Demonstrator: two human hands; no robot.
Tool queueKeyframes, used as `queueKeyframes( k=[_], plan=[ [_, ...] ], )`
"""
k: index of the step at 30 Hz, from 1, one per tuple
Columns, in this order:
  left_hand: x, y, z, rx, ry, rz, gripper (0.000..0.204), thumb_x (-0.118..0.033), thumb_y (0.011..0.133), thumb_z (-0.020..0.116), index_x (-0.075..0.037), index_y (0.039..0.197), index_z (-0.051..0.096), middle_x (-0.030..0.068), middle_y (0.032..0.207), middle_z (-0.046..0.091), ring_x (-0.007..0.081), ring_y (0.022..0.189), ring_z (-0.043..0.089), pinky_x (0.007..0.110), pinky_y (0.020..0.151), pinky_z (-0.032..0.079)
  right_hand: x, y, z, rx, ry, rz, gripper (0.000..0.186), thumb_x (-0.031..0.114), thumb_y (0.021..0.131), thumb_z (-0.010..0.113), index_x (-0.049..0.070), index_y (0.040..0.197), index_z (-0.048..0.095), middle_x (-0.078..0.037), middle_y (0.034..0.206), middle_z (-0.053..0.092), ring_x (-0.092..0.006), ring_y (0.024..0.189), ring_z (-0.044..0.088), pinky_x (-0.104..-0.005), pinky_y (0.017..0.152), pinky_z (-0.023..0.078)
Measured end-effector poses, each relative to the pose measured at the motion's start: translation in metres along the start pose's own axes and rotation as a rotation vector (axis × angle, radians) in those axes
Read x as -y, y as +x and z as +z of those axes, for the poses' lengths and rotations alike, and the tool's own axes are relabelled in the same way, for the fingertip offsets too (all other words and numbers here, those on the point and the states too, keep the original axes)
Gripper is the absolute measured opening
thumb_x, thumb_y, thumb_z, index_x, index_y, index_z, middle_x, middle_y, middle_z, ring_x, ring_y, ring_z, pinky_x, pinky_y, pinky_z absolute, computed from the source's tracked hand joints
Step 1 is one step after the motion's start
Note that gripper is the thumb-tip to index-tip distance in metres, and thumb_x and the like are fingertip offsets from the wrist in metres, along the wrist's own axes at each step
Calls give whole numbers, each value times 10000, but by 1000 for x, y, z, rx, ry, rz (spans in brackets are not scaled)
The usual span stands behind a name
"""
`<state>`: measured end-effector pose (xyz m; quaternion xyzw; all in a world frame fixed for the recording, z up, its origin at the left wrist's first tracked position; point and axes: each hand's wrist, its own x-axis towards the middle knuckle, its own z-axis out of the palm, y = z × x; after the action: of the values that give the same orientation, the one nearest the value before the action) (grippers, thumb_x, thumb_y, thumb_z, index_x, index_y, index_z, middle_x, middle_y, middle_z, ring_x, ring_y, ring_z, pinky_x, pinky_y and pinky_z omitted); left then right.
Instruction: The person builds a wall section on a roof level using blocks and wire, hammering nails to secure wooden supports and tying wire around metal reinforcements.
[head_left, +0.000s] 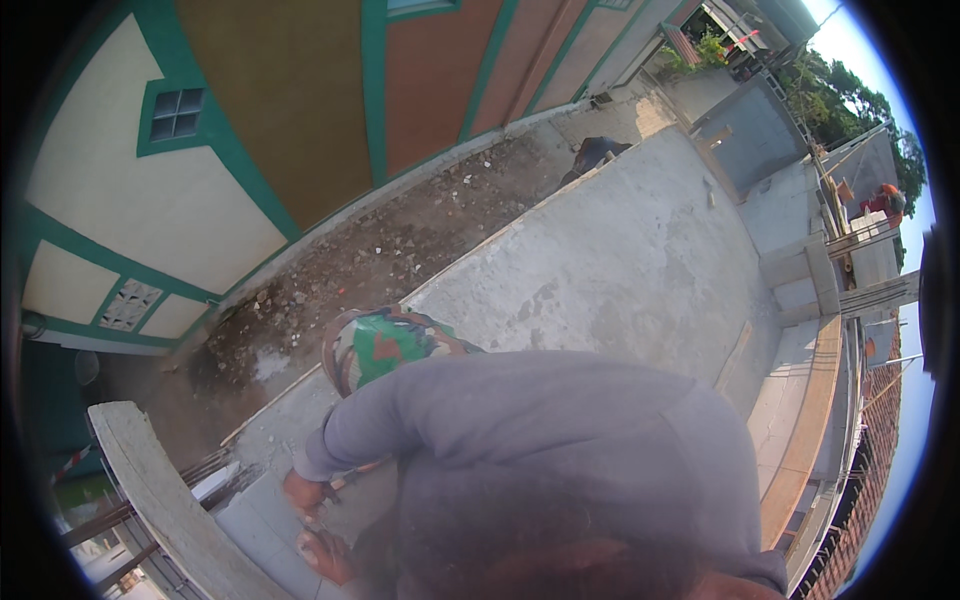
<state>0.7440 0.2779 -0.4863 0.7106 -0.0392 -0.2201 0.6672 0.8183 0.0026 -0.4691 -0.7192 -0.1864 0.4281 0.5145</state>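
A grey sleeve [375, 425] crosses the view toward the left and ends at my right hand [308, 492]. Its fingers are bent down over pale grey blockwork [255, 515]; a small light-coloured piece shows beside them, too unclear to name. Just below, my left hand [327, 556] is closed close to the same surface, and its grip is partly hidden. Beyond the sleeve, a knee in camouflage cloth [385, 345] sticks out. Something dark and blurred covers the bottom middle, and my body hides much of the work area.
A grey concrete slab [610, 255] stretches away, with a rubble-strewn strip [370, 275] between it and a painted wall [270, 90]. At lower left lies a concrete beam [165, 490]. A curved wooden board [808, 420] edges the right side. Someone in red [885, 202] is far right.
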Motion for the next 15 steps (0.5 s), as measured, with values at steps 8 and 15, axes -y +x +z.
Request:
queueKeyframes(
  k=[8,15],
  plan=[
    [-43,-2,44,-270,-73,-181,250,-269,1058,640,-42,1098,543,-13,790,505,55,644,468,201,536,350,66,-23,1,-417,-529,-236,348,322,839,763,-17,910,796,-217,914,770,-351,875,760,-463,767,593],
    [-76,0,58,-80,-198,-303,276,-340,1081,622,-81,1135,540,-40,763,481,39,634,447,202,533,324,-33,70,-15,10,-578,-290,277,289,881,774,61,1036,799,-116,896,725,-284,785,680,-422,692,543]
  ],
)
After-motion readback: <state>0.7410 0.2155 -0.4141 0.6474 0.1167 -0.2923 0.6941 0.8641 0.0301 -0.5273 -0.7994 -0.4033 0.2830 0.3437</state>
